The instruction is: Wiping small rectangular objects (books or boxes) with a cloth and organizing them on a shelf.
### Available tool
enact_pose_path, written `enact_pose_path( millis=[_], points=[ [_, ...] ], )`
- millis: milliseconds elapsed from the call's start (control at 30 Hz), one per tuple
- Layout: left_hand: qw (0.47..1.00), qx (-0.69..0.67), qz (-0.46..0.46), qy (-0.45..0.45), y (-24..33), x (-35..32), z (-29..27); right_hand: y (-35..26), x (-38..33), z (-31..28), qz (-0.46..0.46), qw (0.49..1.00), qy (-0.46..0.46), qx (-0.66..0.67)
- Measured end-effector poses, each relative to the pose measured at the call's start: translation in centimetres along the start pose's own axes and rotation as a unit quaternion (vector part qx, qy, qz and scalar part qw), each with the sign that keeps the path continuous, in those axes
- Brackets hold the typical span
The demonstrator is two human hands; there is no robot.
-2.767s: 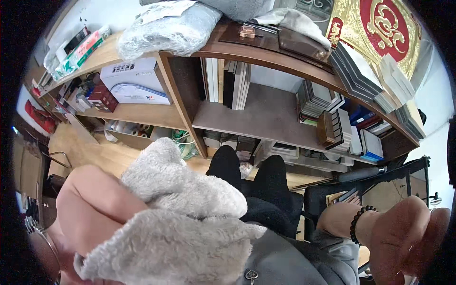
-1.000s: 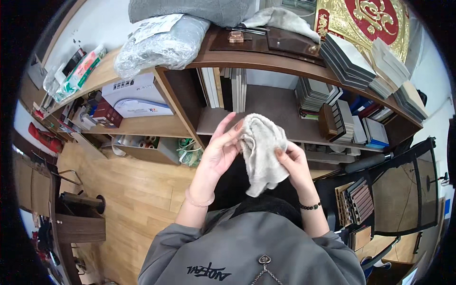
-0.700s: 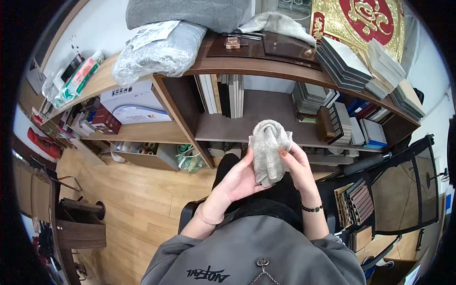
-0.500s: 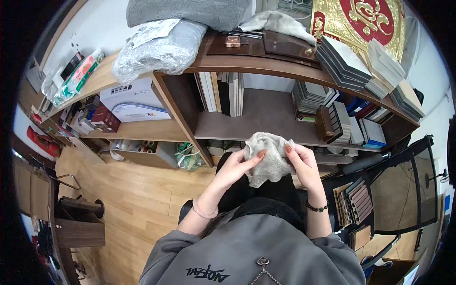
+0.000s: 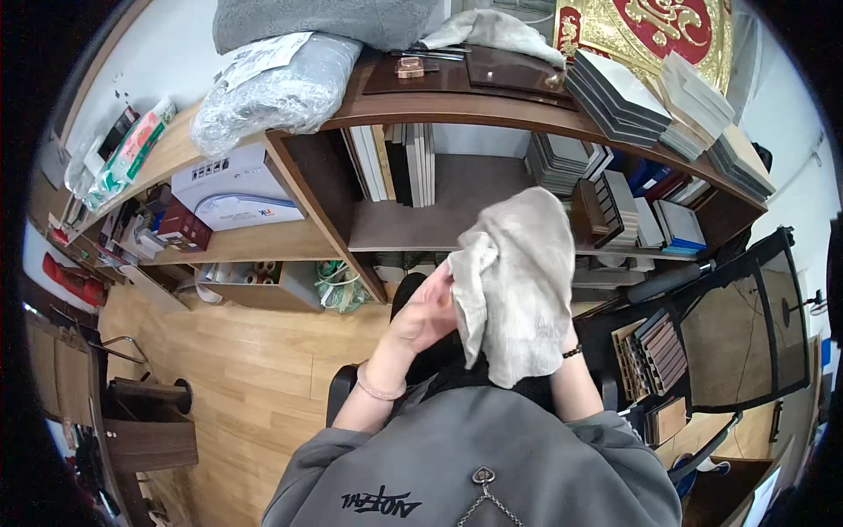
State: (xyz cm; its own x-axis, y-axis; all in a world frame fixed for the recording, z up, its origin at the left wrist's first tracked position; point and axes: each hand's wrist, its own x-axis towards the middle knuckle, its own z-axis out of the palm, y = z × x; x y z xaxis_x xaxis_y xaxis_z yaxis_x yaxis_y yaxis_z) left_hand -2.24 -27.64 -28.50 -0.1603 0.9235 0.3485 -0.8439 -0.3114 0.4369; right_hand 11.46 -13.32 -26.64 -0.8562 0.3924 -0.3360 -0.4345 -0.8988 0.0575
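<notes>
A light grey cloth hangs in front of my lap, raised and loosely spread, with a fold along its left side. At that folded edge is my left hand, its fingers curled against the fabric and their tips partly hidden. The cloth covers my right hand completely; only the right wrist with a dark bead bracelet shows below it. Whether the right hand is inside or behind the fabric cannot be made out. A pale bangle circles my left wrist.
Ahead stands a brown shelf unit with sample boards upright inside. On top lie a plastic-wrapped bundle, another pale cloth and stacked grey tiles. A mesh-backed chair is at the right.
The cloth, bunched between both hands before, is now raised and spread out larger. My right hand has gone out of sight under or behind it. The view has shifted slightly.
</notes>
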Motion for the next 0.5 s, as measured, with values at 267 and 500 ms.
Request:
enact_pose_path(
  millis=[267, 500],
  points=[
    [0.910, 0.342, -0.025, 0.232, 3.4, -0.7, -0.3, -1.2, -0.3, -2.7, -0.017, 0.876, -0.084, -0.474],
    [0.664, 0.616, -0.174, 0.387, 6.2, -2.3, -3.2, -3.3, -3.0, 0.5, -0.169, 0.699, -0.022, -0.695]
  ],
)
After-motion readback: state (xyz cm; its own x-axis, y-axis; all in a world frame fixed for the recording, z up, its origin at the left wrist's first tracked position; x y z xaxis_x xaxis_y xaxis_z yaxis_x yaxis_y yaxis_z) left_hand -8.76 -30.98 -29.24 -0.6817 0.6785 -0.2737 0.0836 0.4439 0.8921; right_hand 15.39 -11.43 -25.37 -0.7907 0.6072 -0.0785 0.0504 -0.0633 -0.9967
